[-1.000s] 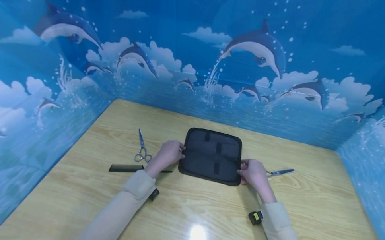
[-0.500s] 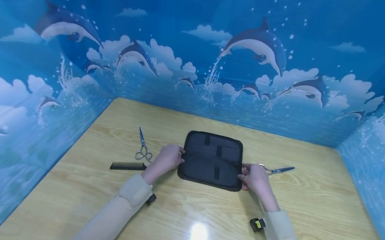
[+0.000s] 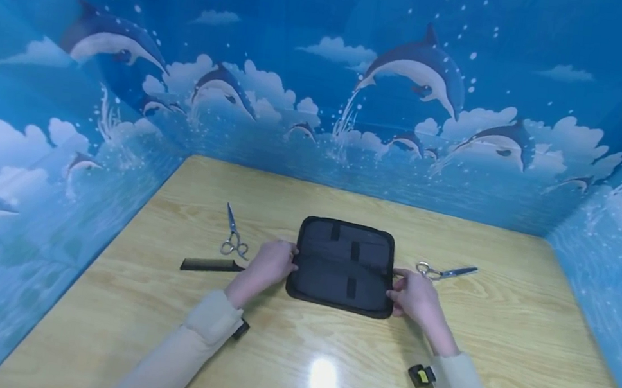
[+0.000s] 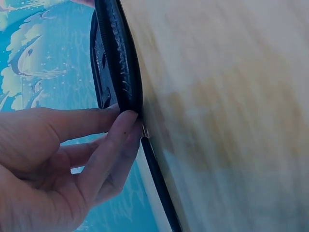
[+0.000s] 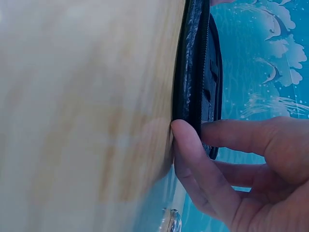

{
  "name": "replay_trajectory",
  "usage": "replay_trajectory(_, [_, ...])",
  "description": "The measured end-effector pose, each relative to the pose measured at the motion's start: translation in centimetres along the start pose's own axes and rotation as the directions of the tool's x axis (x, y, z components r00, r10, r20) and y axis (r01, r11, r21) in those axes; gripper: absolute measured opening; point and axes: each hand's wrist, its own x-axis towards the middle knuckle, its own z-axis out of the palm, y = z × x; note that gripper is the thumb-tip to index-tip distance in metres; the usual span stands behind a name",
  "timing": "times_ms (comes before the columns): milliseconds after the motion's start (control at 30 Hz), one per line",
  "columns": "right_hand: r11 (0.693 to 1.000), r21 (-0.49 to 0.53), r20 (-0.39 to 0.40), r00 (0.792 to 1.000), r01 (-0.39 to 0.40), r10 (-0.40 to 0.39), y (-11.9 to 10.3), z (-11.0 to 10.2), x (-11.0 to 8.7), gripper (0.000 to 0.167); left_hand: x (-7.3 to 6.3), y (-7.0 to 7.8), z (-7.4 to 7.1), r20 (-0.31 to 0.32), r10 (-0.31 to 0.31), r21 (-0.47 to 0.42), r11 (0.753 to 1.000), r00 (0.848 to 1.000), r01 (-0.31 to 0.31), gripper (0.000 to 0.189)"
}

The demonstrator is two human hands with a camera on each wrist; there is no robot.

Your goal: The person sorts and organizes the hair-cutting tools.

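A black zippered case [image 3: 344, 266] lies unfolded on the wooden table, its dark lining with several elastic loops facing up. My left hand [image 3: 270, 262] pinches its left edge between thumb and fingers. At the opposite edge, my right hand [image 3: 417, 296] grips the case in the same way. The left wrist view shows the zipper edge of the case [image 4: 124, 63] between the fingertips. In the right wrist view, thumb and finger hold the case's rim [image 5: 188, 77] close over the tabletop.
Left of the case lie scissors [image 3: 232, 236] and a black comb [image 3: 209, 264], whose end is hidden behind my left wrist. Another pair of scissors [image 3: 455, 272] lies beyond my right hand. A blue dolphin-print curtain [image 3: 319, 124] borders the table at the back and sides.
Both hands have drawn the case a little toward me across the table, still holding its two edges. The handle rings of the right-hand scissors have come into sight.
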Motion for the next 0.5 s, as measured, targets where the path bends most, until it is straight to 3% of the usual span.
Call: replay_trajectory(500, [0.999,0.052,0.012,1.0,0.011,-0.012,0.3,0.3,-1.6,0.061,-1.6,0.6,0.0,0.005,0.0,0.022,1.0,1.0,0.0,0.033])
